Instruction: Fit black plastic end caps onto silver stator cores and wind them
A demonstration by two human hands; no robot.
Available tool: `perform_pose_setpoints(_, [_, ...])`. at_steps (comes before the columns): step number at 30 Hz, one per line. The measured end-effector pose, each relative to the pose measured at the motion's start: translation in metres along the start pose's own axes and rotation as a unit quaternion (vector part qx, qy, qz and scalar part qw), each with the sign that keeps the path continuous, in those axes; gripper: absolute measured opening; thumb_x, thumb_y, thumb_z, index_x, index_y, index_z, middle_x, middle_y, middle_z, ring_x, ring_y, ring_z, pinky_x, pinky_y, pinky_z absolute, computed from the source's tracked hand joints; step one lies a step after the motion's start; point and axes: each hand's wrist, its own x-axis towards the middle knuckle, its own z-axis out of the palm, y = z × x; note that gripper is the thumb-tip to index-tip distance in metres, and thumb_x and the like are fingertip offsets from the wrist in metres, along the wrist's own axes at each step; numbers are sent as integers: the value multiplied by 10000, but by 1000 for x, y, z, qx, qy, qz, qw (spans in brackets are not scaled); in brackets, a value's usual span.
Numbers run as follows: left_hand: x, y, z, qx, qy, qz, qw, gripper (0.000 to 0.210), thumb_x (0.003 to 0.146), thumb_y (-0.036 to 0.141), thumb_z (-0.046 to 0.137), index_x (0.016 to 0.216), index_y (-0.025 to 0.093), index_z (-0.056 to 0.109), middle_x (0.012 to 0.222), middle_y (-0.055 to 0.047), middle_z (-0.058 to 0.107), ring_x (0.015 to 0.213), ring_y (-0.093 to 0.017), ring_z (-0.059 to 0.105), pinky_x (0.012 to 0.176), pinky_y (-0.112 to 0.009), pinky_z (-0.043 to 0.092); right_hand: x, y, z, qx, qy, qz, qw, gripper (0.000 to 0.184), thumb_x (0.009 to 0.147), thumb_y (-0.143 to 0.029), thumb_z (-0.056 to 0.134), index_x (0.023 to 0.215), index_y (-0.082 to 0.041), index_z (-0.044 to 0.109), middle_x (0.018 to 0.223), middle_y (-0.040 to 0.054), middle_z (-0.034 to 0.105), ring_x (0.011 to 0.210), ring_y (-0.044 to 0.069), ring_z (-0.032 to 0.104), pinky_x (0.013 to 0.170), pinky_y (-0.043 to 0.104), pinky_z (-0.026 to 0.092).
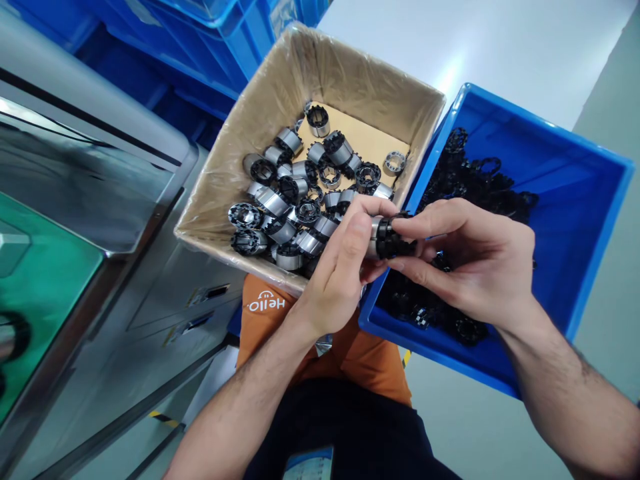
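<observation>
My left hand (340, 267) is closed around a stator core (373, 241), a short silvery metal cylinder with a black end. From the right, my right hand (480, 260) pinches a black toothed plastic ring (395, 239) against that end, between thumb and fingers. The two pieces touch; whether the ring is fully seated I cannot tell. Both hands are above the place where a lined cardboard box (220, 180) and a blue bin (575, 267) meet. Several similar cores (337, 148) lie jumbled in the box. Dark plastic rings (470, 173) are heaped in the bin, partly hidden by my right hand.
A white table top (400, 40) lies behind the box and bin. Blue crates (200, 47) stand at the upper left. A metal machine housing (90, 153) and a green work surface (45, 287) are on the left. Below the box are my orange-clad legs (265, 333).
</observation>
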Motion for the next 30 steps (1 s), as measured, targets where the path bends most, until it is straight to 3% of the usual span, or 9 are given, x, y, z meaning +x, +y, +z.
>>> perform_pose_setpoints(7, [-1,3,-4,18,-7,-3,1000,539,1240,800,640,1402,305,779,913,-20,666,626,-143,551,552,-281,485,3,-3,6,80,16,55,995,331,872,-264,1175,1129,-377,1000,961,-26,903,649,154,682,493,333,530])
perform_pose_setpoints(12, [4,12,-6,-38,-46,-54,997,646,1187,846,708,1535,311,810,1042,-53,831,551,-165,709,469,-298,549,7,-2,4,173,19,90,981,319,920,-327,1153,1174,-345,960,978,-16,900,690,163,760,595,323,669])
perform_pose_setpoints(14, [9,11,-5,-63,9,-8,998,622,1184,853,704,1307,264,861,1093,-72,894,582,-171,779,457,-267,552,7,0,1,191,27,94,977,363,956,-431,1131,1234,-334,919,1009,-2,914,729,181,803,630,329,706])
perform_pose_setpoints(16, [12,8,-2,-81,91,44,992,602,1186,811,738,1038,229,786,1082,-66,924,611,-150,805,461,-217,527,7,0,-3,182,25,93,979,410,1004,-502,1085,1308,-319,880,1054,16,933,741,189,825,660,343,739])
perform_pose_setpoints(18, [15,7,0,-71,123,47,989,552,1192,758,772,1025,232,750,961,-34,908,533,-118,745,446,-190,475,7,-1,-5,172,7,88,981,405,1053,-513,1035,1355,-309,858,1087,28,947,736,185,840,663,338,749])
perform_pose_setpoints(22, [18,8,0,-26,89,28,995,490,1155,725,856,1107,242,791,678,48,685,410,-73,498,422,-192,376,7,-5,-5,156,-23,94,983,436,1037,-473,1053,1390,-298,867,1084,31,966,781,194,886,539,260,658])
perform_pose_setpoints(24, [20,10,0,-33,94,26,995,508,1114,750,896,1160,256,785,730,44,649,492,-93,518,463,-208,442,7,-6,-4,138,-16,106,985,488,993,-437,1095,1407,-292,881,1049,22,967,712,181,855,486,247,606])
perform_pose_setpoints(27, [21,12,1,-56,82,-22,995,551,1140,780,824,1394,294,778,937,-9,722,610,-145,622,488,-261,526,6,-7,-3,103,16,102,989,462,936,-350,1138,1350,-292,940,1002,5,961,569,136,735,450,261,549])
perform_pose_setpoints(30, [19,10,3,-52,53,-44,996,464,1162,733,819,1295,292,769,931,-5,672,570,-122,563,461,-255,469,4,-6,-3,58,37,66,995,407,952,-306,1125,1335,-332,990,1073,10,971,647,152,767,470,286,534])
